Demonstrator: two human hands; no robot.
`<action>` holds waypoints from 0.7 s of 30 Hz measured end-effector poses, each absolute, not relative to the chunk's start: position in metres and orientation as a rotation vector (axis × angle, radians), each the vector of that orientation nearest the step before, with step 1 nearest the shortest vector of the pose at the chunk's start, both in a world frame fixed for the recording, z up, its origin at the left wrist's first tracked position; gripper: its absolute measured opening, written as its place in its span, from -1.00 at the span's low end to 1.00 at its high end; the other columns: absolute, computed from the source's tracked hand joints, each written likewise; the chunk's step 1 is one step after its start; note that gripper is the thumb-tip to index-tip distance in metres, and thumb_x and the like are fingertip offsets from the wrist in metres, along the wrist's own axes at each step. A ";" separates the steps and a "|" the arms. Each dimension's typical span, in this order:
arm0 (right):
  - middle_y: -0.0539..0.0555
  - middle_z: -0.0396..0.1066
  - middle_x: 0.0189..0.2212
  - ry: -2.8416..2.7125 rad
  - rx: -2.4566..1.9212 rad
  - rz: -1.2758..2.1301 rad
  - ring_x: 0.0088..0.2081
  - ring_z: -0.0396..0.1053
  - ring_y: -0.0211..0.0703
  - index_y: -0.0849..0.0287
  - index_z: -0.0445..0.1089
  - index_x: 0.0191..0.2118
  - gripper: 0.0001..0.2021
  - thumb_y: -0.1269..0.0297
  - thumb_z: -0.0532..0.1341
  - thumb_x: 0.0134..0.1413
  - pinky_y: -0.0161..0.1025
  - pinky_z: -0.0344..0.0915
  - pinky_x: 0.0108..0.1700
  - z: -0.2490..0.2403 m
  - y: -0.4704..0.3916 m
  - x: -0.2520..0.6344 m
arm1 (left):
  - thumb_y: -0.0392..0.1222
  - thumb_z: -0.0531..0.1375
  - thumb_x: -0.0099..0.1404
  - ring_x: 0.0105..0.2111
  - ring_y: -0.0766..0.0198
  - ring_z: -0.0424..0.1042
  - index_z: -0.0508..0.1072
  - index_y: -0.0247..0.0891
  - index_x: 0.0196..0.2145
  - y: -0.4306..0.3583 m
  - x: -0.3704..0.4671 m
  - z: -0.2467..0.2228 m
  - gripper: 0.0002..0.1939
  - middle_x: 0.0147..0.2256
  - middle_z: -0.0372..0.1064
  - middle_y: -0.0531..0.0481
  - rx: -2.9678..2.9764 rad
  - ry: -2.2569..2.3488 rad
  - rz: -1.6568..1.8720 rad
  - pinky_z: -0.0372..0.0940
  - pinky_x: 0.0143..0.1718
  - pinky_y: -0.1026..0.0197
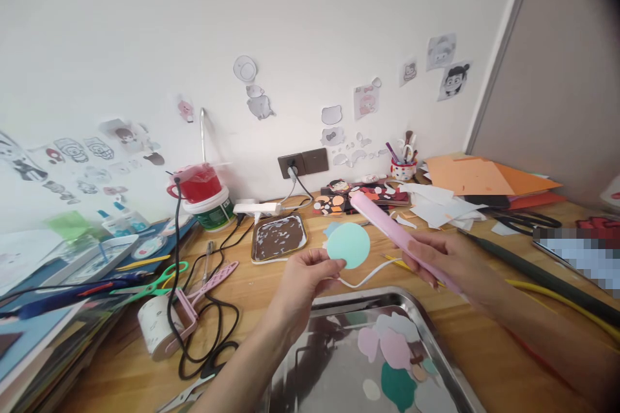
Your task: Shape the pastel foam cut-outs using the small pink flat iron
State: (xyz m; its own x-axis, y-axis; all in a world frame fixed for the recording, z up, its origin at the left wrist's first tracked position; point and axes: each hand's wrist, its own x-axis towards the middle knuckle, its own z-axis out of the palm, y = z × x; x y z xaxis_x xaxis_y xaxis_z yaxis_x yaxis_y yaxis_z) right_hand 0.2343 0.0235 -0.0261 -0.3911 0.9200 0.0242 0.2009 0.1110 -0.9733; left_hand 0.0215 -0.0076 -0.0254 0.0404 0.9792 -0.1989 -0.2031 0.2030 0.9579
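Got cartoon cutouts (pixel 125 134) stuck all over the wall on the far left, with glue bottles (pixel 122 217) below. Moving right, got green-handled scissors (pixel 167 279) lying near a white roll (pixel 158 328) in a pink holder, with a looping black cable (pixel 177 277) draped right by it. Farther back, got a red container (pixel 196 186) sitting on top of a green-and-white tub (pixel 213 210), then a brown-surfaced tray (pixel 279 238) covered in pale smears, just in front of a white power strip (pixel 256 208).

Around the middle, got the left hand (pixel 310 274) pinching a mint disc (pixel 349 245) by its lower left edge, thumb against the face. Held up off the desk, beyond the far edge of a metal tray (pixel 411 300). Down in that tray, got loose cutouts in pink, white and dark green (pixel 398 387).

Next, got the right hand (pixel 433 258) wrapped around a pink wand (pixel 382 219), tilted with the far end up and to the left, close to the disc's top right. Can't tell from here how much depth separates wand and disc. Behind that, got a cup of brushes (pixel 403 170), then scrap white paper (pixel 443 206) and orange sheets (pixel 477 176) piled toward the right.
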 end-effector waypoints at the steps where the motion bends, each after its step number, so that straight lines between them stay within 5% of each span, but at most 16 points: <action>1: -0.08 0.13 -0.64 -1.738 -1.080 1.354 -0.66 0.08 -0.41 0.20 0.25 -0.51 -0.72 0.08 0.04 -0.02 -0.44 0.05 -0.65 -0.027 0.023 0.233 | -0.25 0.25 -0.13 -0.58 0.49 0.17 0.39 -0.34 -0.60 -0.007 0.021 -0.026 -0.88 -0.58 0.24 0.08 0.921 1.125 1.141 0.13 -0.50 0.42; 9: -0.10 0.13 -0.64 -1.955 -1.034 1.397 -0.68 0.08 -0.42 0.17 0.29 -0.37 -0.76 0.11 0.02 0.01 -0.43 -0.03 -0.65 -0.037 0.011 0.223 | -0.24 0.25 -0.12 -0.65 0.52 0.12 0.36 -0.34 -0.60 -0.010 0.027 -0.027 -0.86 -0.62 0.19 0.11 0.914 1.136 1.088 0.09 -0.58 0.41; 15: -0.10 0.11 -0.63 -1.959 -1.069 1.411 -0.66 0.07 -0.43 0.21 0.27 -0.34 -0.71 0.08 0.00 0.02 -0.44 0.00 -0.64 -0.035 0.007 0.219 | -0.23 0.24 -0.11 -0.47 0.39 0.26 0.40 -0.32 -0.44 -0.013 0.034 -0.026 -0.79 -0.46 0.30 0.01 0.982 1.144 1.027 0.15 -0.44 0.34; 21: -0.11 0.08 -0.65 -1.957 -1.076 1.386 -0.67 0.06 -0.43 0.21 0.26 -0.32 -0.72 0.09 0.00 0.03 -0.43 -0.02 -0.65 -0.034 0.004 0.217 | -0.21 0.25 -0.10 -0.55 0.44 0.23 0.40 -0.34 -0.50 -0.012 0.032 -0.030 -0.83 -0.55 0.30 0.04 0.989 1.079 1.032 0.15 -0.41 0.34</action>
